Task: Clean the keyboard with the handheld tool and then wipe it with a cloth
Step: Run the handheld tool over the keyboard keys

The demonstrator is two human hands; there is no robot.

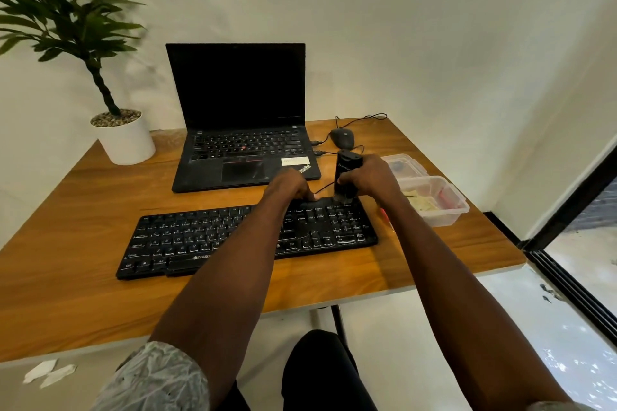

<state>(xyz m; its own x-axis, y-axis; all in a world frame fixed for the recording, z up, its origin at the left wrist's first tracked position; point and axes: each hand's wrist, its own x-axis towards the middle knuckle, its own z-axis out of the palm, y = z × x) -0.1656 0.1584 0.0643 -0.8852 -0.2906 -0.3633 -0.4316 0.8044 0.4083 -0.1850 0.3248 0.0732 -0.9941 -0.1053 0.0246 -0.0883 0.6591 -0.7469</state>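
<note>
The black keyboard (247,237) lies along the near edge of the wooden desk (83,210), slightly askew, its right end angled toward the back; white lettering below the space bar starts "ZEBRO" before the left forearm hides the rest, and key legends such as "Ctrl" and "Alt" can be read on the bottom row. The right hand (374,180) has its fingers curled round a black handheld tool (347,177), held upright with its lower end down on the keyboard's far right corner (there is a small pale mark on the tool's body, too small to read). The left hand (288,185) rests on the keyboard's far edge just beside the tool, fingers bent down onto the top row with a fingertip pressing there, holding nothing. Behind, toward the desk's back edge, an open black laptop (240,130) shows a dark screen, "ThinkPad" on its palm rest and a pale sticker beside it whose writing cannot be made out. A corded black mouse (342,138) sits right of the laptop. At the right edge stand two clear plastic tubs (434,200), the nearer holding something yellowish. A potted plant in a white pot (125,140) occupies the back left corner.
</note>
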